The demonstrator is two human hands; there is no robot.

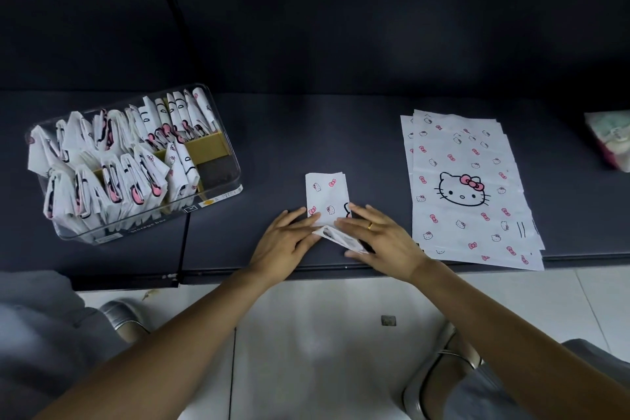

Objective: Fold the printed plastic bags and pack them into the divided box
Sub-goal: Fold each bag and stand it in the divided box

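Head view: left hand (pixel 284 242) & right hand (pixel 381 237), fingers flat, press thin glossy rectangular folded bag (pixel 328 198).

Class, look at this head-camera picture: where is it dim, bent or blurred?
Head view: dim, even light and a dark table; wide-angle bending curves the table's front edge; glare streaks the clear divided box wall; the stack of flat bags prints sharp; the bundle at the right edge is blurred.

We see the narrow folded bag (pixel 327 196) lying centre on the surface, its near corner turned up. The flat bag stack (pixel 467 187) lies right. The clear divided box (pixel 218 177), left, holds upright folded bags (pixel 112 160).
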